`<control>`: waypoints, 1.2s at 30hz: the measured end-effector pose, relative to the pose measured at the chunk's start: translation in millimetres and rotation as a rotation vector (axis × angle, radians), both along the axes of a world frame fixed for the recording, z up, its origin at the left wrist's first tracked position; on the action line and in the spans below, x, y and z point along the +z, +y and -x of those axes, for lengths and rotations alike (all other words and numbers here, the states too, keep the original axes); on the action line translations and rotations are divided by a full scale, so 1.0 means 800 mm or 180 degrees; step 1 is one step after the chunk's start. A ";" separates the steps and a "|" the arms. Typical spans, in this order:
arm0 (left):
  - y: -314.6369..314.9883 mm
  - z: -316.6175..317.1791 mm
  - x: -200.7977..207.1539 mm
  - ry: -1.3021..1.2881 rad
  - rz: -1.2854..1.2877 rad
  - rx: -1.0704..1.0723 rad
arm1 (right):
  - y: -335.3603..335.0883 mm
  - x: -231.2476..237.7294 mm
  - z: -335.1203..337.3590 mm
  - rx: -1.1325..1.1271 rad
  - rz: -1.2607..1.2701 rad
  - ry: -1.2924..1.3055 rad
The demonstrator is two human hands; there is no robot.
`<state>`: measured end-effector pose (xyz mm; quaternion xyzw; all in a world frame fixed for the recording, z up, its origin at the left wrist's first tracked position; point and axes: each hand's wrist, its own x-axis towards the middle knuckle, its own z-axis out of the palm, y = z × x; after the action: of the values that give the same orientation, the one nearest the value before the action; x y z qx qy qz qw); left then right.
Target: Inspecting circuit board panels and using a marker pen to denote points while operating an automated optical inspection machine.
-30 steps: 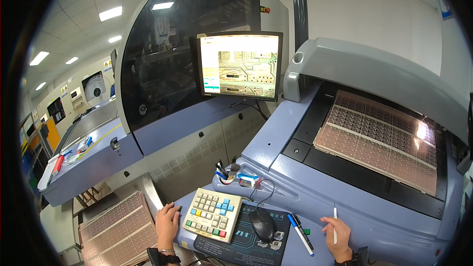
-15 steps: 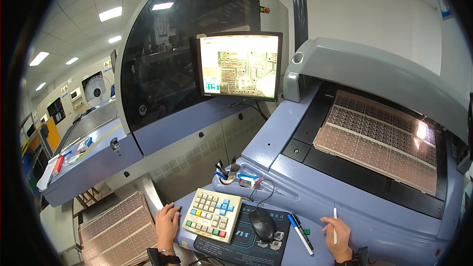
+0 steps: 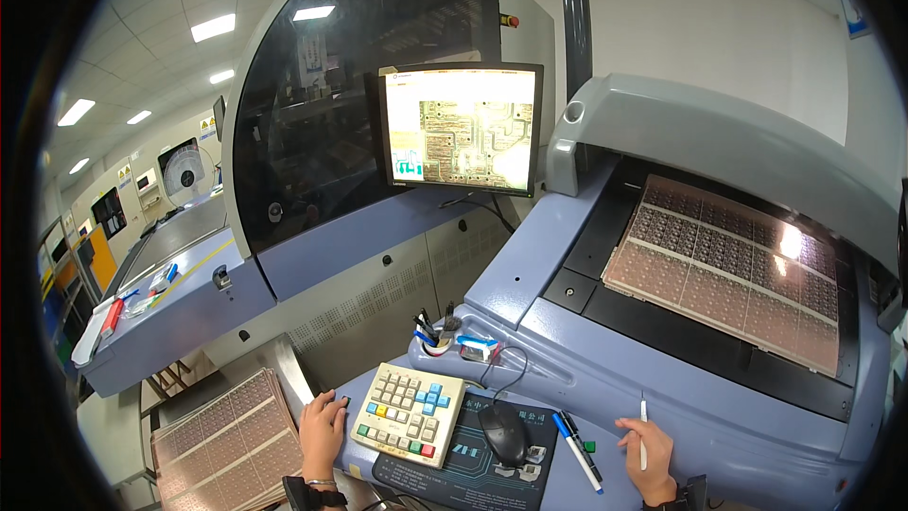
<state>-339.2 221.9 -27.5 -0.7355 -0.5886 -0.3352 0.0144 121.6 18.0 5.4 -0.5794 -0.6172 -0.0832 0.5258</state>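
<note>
My right hand is closed round a slim white pen-like tool, its thin tip pointing up and away from me. My left hand rests beside the left edge of a cream keypad with grey, blue, yellow, green and red keys. Its fingers are loosely bent and hold nothing I can see. Between the hands, a black mouse lies on a dark printed mouse pad. A blue-and-white marker and a black marker lie side by side, left of my right hand.
Coppery circuit board panels lie on the machine bed at right, under a grey cover. Another stack of panels is at lower left. A monitor shows magnified circuitry. Near the keypad stands a pen cup.
Both hands stay in place, the white tool still in my right hand. The bright reflection on the right-hand panel has shifted slightly left.
</note>
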 end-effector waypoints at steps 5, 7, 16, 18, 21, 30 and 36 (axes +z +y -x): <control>-0.002 0.002 -0.003 -0.0048 0.0029 0.0033 | -0.002 -0.002 0.000 0.0030 0.0006 0.0006; -0.003 0.004 -0.004 -0.0045 -0.0009 0.0035 | -0.002 -0.001 0.002 0.0042 -0.0001 0.0009; 0.003 -0.001 -0.004 -0.0170 0.0012 0.0007 | -0.008 -0.007 0.003 -0.0091 -0.0081 0.0465; 0.003 0.003 -0.008 -0.0201 0.0040 0.0060 | -0.008 0.004 0.003 0.0031 0.0143 0.0525; 0.007 0.006 -0.013 -0.0199 0.0032 -0.0034 | -0.009 0.031 -0.024 -0.0288 0.0097 -0.0372; 0.028 0.034 -0.024 -0.1139 0.0001 -0.0505 | 0.042 0.149 -0.241 -0.1578 0.0863 -0.1358; -0.004 0.063 0.058 -0.0889 0.0042 -0.0737 | 0.053 0.156 -0.258 -0.1529 0.1693 -0.1851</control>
<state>-389.9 219.1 19.0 -0.7447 -0.4985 -0.4297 -0.1109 328.4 60.1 129.9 -0.7734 -0.5872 -0.2006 0.1297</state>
